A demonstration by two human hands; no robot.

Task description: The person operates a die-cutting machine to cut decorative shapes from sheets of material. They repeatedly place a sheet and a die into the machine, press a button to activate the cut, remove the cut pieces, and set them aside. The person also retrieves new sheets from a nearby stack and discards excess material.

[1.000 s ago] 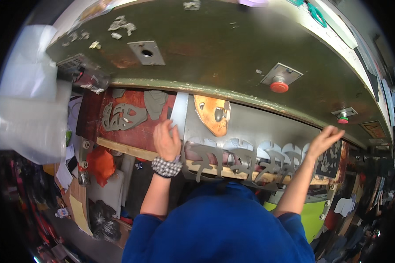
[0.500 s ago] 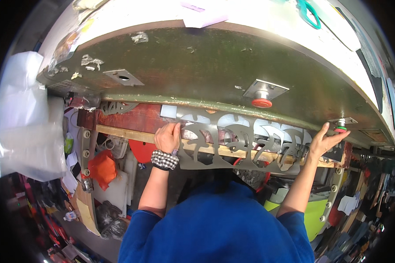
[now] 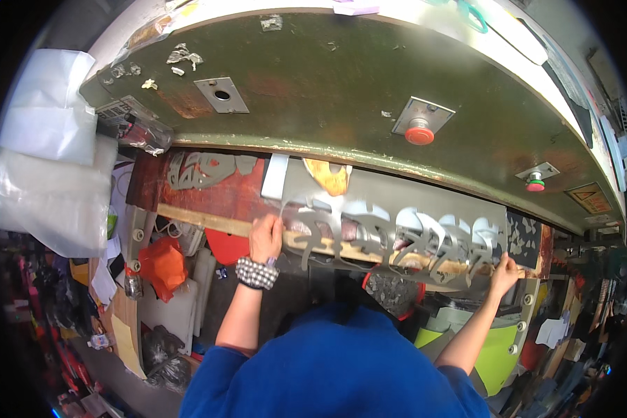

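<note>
A grey flexible sheet (image 3: 425, 195) with rows of curved cut-outs lies over the front ledge of the machine, its near cut edge hanging past the wooden strip (image 3: 209, 220). My left hand (image 3: 266, 238) is closed on the sheet's left edge, fingers pinched together. At the opposite end, my right hand (image 3: 506, 275) pinches the sheet's right edge. Pale blue-white shapes show through the holes. Left of the sheet, grey cut pieces (image 3: 200, 171) rest on the red board (image 3: 240, 195), and a light block (image 3: 275, 177) stands beside them.
Above is the machine's dark green beam (image 3: 313, 83) with a red button (image 3: 419, 132) and a green button (image 3: 534, 183). Below are a red-rimmed bin (image 3: 393, 296) of scraps and a lime-green container (image 3: 494, 355). Clear plastic bags (image 3: 52, 181) hang at left.
My right hand has left the green button and come down onto the sheet's right edge. More of the sheet's solid part now shows below the beam. My left hand stays on its left edge.
</note>
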